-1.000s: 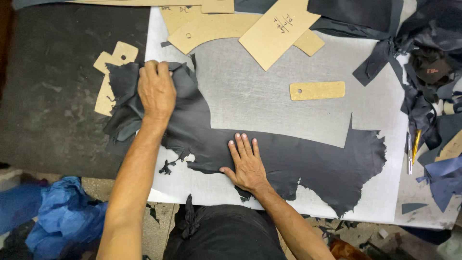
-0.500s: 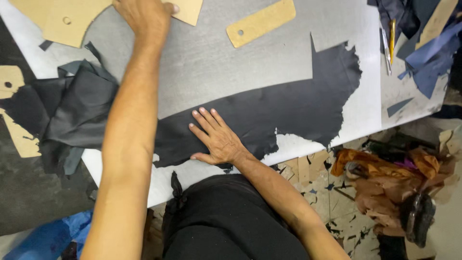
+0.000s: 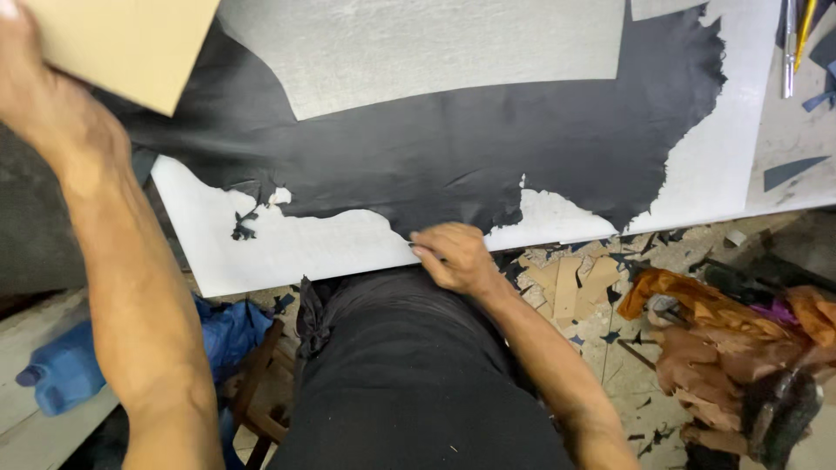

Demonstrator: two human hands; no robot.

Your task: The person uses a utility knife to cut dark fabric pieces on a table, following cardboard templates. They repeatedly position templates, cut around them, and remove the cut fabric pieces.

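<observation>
At the near edge of the desk, we have the right hand curled into a narrow grip; a thin pale sliver shows at the fingertips, and we cannot tell whether it is a small tool or the hem of the sheet. The left hand is raised at the upper left with its grip closed on a tan card pattern, held above the desk.

The black leather piece lies flat across the pale cutting surface, its ragged lower border running just beside the right hand and a large rectangular area already cut out of its top. We judge it thin, limp and light — it will drape and crease rather than hold a shape, and it should slide readily on the smooth sheet under it. The frayed tabs along the border look weak; we would take hold on solid material a little inside the edge, or press it flat with an open palm, rather than pull on a tab. The card pattern, by contrast, reads as stiff and light, best held by one margin.

Around the work: pens or tools lie at the far right with a dark offcut near them. Below the desk, card scraps and brown leather offcuts litter the floor, and a blue container stands at lower left. Nothing lies on the leather itself; the raised left forearm crosses its left end.
</observation>
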